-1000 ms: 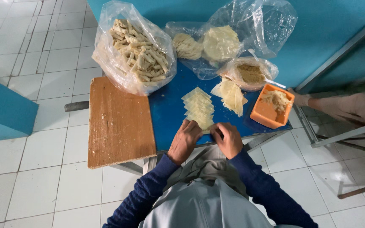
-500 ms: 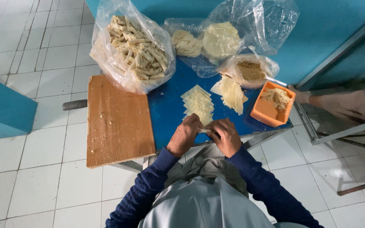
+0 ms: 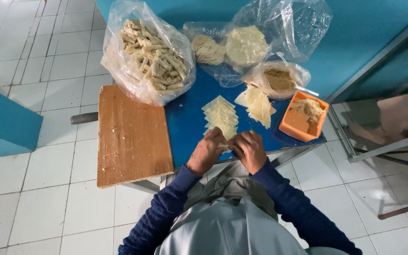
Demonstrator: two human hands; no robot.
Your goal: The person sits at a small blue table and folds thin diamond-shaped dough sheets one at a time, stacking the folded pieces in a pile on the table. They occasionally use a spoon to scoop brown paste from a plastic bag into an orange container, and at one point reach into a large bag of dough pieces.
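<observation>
Left hand: the left hand (image 3: 207,150) is set at the near edge of the blue table (image 3: 187,123), fingers curled and pinching the nearest pale wrapper (image 3: 226,140) from its left side
Right hand: the right hand (image 3: 248,149) is pressed close against the left one, fingertips bent inward on the same wrapper; the two hands are touching over it
Change since earlier frames: a second ago the hands were held slightly apart below the wrapper row; half a second ago they were closed around a small piece; now they are drawn fully together and lie a little nearer the table edge
Meaning of the change: the work in hand is judged to be the rolling or folding of one wrapper, with the fold judged part-way closed
Wrapper row: a line of overlapping square wrappers (image 3: 220,114) is laid on the table just beyond the hands, its near end covered by the fingers
Surroundings: a wooden board (image 3: 131,137) lies to the left; a clear bag of finished rolls (image 3: 152,55) stands behind it; an orange tray (image 3: 296,123) with filling lies to the right, near a loose wrapper stack (image 3: 257,104)
Hidden: the piece being worked is almost wholly covered by the fingers; whether filling is inside cannot be told
Cut off: another person's arm (image 3: 400,117) is seen at the right, behind a metal frame; its hand is hard to make out
</observation>
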